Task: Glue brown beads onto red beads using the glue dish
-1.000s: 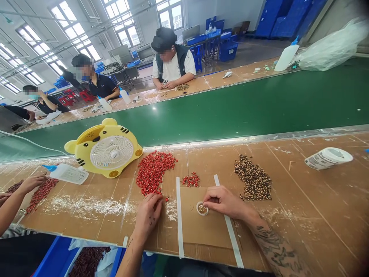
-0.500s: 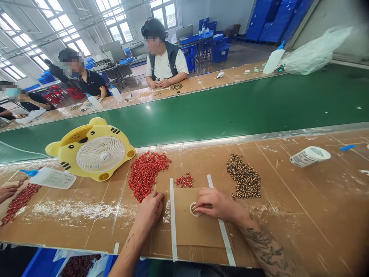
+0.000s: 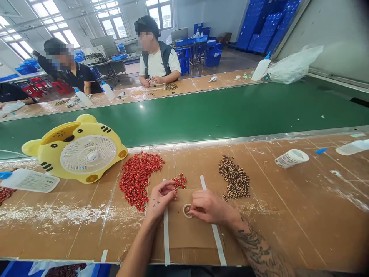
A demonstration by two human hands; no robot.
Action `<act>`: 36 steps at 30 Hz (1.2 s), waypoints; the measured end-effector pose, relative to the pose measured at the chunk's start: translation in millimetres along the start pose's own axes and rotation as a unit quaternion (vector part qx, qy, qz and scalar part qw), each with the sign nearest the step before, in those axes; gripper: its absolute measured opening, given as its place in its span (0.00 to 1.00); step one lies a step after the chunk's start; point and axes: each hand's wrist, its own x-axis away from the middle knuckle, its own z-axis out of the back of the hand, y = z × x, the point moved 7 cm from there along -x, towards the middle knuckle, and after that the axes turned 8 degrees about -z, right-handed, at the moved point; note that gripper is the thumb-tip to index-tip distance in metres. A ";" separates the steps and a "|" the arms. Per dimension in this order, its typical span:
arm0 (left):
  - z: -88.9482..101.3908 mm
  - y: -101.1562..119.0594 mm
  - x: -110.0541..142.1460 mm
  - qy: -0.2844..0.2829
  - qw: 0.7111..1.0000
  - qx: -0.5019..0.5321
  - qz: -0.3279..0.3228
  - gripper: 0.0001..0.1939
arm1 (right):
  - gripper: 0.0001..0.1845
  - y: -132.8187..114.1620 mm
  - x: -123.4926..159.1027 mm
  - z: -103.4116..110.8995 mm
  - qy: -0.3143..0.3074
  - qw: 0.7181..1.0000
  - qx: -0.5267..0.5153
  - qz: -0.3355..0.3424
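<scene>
My left hand (image 3: 161,198) is closed in a pinch beside the small cluster of red bead-like pieces (image 3: 181,181); a bit of red shows at its fingertips. My right hand (image 3: 211,207) is closed too, its fingertips at the right edge of a small white ring (image 3: 185,211). Whatever those fingers pinch is too small to make out. The ring lies on a square of brown cardboard (image 3: 188,236) between two white tape strips. To the left spreads a large pile of red pieces (image 3: 137,179); to the right lies a pile of black-and-tan pieces (image 3: 235,179).
A yellow animal-shaped fan (image 3: 121,154) and a white glue bottle (image 3: 37,180) stand at left. At right are a white tub (image 3: 291,158), a blue cap (image 3: 321,151) and another bottle (image 3: 353,147). Beyond the green conveyor belt (image 3: 184,115) sit co-workers.
My left hand has moved right and up, from the large red pile to the small red cluster. My right hand stays at the ring. The whole view has shifted slightly.
</scene>
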 end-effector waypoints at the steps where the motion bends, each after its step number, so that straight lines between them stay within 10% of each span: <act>1: -2.7 -2.4 0.0 -0.008 1.000 0.023 0.004 0.14 | 0.17 -0.4 -0.4 0.4 0.003 1.000 0.000 -0.001; 9: -7.9 -21.4 8.8 -0.024 0.991 0.112 0.066 0.11 | 0.14 3.4 1.3 6.5 -0.001 0.997 -0.078 -0.020; 18: -14.5 -21.7 9.8 -0.064 0.990 0.107 0.072 0.10 | 0.16 29.8 6.9 34.4 0.195 0.947 -0.222 -0.123; 36: -18.1 -19.3 7.7 -0.073 0.989 0.109 0.073 0.09 | 0.14 22.8 1.7 21.9 0.201 0.960 -0.158 -0.111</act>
